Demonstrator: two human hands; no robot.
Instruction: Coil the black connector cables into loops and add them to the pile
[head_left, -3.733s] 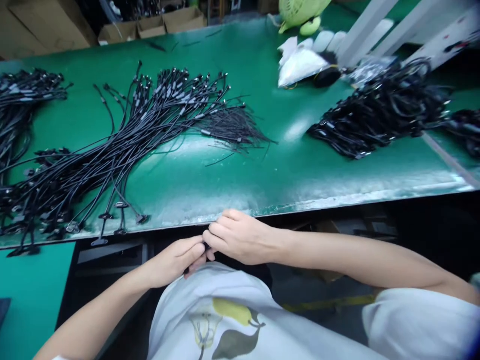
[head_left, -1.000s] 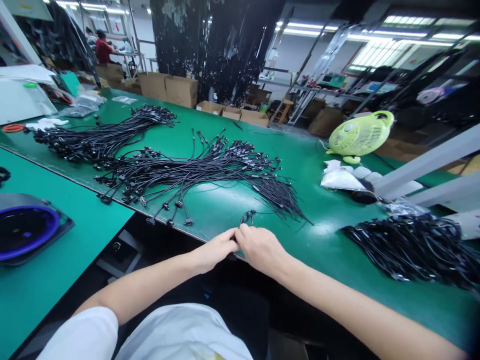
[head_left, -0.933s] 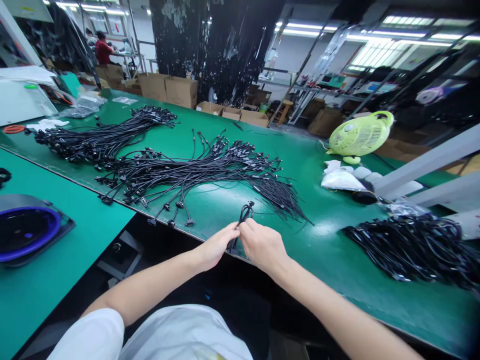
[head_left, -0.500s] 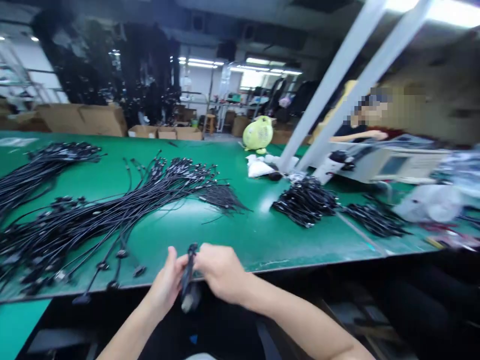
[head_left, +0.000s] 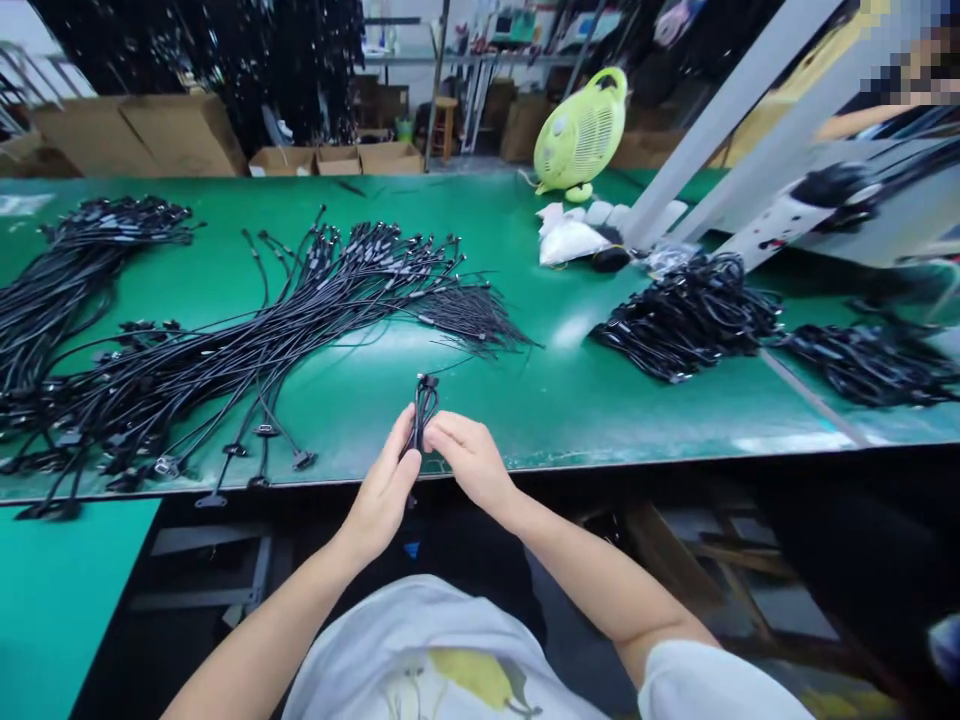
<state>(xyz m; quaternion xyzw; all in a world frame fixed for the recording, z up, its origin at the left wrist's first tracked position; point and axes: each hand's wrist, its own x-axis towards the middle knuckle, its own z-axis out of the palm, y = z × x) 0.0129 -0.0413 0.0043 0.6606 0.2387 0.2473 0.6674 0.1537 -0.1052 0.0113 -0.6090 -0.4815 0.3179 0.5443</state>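
My left hand [head_left: 390, 485] is closed around a folded black cable [head_left: 425, 400], whose looped top stands up above the thumb. Close against it, my right hand [head_left: 471, 455] has its fingers curled and pressed to the cable's side. Whether a thin tie sits between those fingertips is hidden. Both hands are over the near edge of the green table [head_left: 555, 430]. Beyond them lies a fan of short thin black wires [head_left: 480, 318]. Left of that spreads a heap of long black cables [head_left: 247, 345] with connectors at the ends.
Another cable heap [head_left: 97, 240] lies far left. To the right are folded cable bundles [head_left: 690, 315] and a second such pile [head_left: 877, 360]. A green fan [head_left: 585, 135], a white bag [head_left: 570, 242] and slanted grey posts [head_left: 720, 130] stand at the back. Someone's arm [head_left: 862, 122] shows upper right.
My view has tipped downward. The cable bundle, blurred and hanging lower before, now points up in my left hand. My right hand has stayed close to it, fingers still curled.
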